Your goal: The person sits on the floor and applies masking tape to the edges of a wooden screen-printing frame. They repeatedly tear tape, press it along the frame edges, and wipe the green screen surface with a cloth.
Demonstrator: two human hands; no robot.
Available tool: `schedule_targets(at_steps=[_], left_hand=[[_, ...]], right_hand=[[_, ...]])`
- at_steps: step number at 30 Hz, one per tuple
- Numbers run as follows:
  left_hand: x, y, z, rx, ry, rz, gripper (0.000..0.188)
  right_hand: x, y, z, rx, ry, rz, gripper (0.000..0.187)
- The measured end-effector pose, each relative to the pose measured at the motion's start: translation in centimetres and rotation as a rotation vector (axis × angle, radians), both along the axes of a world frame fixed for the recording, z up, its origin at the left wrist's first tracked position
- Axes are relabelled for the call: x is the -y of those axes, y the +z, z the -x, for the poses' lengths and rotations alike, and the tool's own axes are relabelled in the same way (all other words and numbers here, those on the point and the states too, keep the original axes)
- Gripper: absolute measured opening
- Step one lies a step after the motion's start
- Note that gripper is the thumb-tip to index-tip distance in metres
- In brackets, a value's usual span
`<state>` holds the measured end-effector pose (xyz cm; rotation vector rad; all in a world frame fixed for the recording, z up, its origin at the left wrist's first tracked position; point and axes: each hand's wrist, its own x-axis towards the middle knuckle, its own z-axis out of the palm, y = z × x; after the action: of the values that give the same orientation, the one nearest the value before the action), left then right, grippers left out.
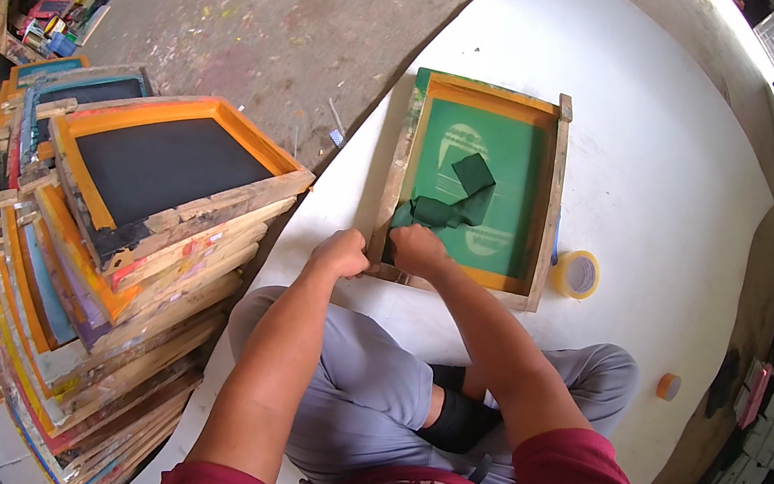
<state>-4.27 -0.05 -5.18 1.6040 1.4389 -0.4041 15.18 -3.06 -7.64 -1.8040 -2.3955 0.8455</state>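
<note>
A wooden screen-printing frame (550,207) with green mesh lies in front of me, a pale design showing in the mesh. My right hand (418,250) is closed at its near left corner, gripping the end of a dark green strip of tape (435,212). The rest of that strip curls and folds loosely over the mesh. Just outside the same corner, my left hand (342,253) is closed in a fist against the frame's side. Whatever its fingers pinch is hidden.
A tall stack of used screen frames (181,199) leans close on my left. Right of the green frame is a yellow tape roll (576,273); a smaller orange roll (668,387) lies farther right. Everything rests on a white sheet (662,164) over a paint-stained floor (321,19).
</note>
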Motion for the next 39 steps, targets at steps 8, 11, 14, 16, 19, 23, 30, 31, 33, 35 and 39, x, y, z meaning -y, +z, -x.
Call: schedule_targets(at_steps=[8, 11, 14, 16, 19, 23, 30, 31, 33, 35, 39], left_hand=[[-0.1, -1.4, 0.6, 0.01, 0.013, 0.027, 0.034], [-0.3, 0.5, 0.0, -0.032, -0.014, 0.06, 0.034], [-0.7, 0.7, -0.5, -0.117, -0.1, -0.021, 0.034], [-0.3, 4.3, -2.0, -0.225, -0.203, -0.225, 0.035], [-1.1, 8.0, -3.4, -0.253, -0.188, -0.266, 0.043], [-1.9, 4.8, -2.7, -0.013, -0.652, -0.924, 0.024], [-2.5, 3.0, -2.6, -0.097, -1.086, -0.954, 0.023], [-2.5, 2.8, -2.3, -0.07, -1.068, -0.961, 0.023], [-2.3, 3.0, -2.7, -0.079, -1.058, -0.957, 0.024], [-2.3, 3.2, -3.0, -0.083, -1.051, -0.946, 0.024], [-1.6, 3.7, -3.0, -0.134, -1.086, -0.946, 0.025]], right_hand=[[-4.4, 0.0, -4.9, 0.087, -0.106, -0.144, 0.016], [-7.4, 3.6, -8.9, -0.051, -0.347, -0.265, 0.011], [-7.6, 7.8, -11.6, -0.181, -0.479, -0.604, 0.026], [-5.9, 8.0, -13.8, -0.08, -0.597, -0.623, 0.035], [-0.5, 6.2, -16.9, 0.16, -0.692, -0.546, 0.055], [6.0, 5.6, -17.8, 0.258, -0.853, -0.315, 0.065], [8.3, 4.1, -19.3, -0.036, -1.024, -0.159, 0.04], [8.2, 3.9, -20.2, 0.049, -0.985, -0.275, 0.034], [8.1, 3.5, -22.3, 0.232, -0.896, -0.487, 0.026], [8.2, 3.6, -23.9, 0.328, -0.873, -0.403, 0.026], [9.9, 3.0, -25.5, 0.446, -0.864, -0.271, 0.038]])
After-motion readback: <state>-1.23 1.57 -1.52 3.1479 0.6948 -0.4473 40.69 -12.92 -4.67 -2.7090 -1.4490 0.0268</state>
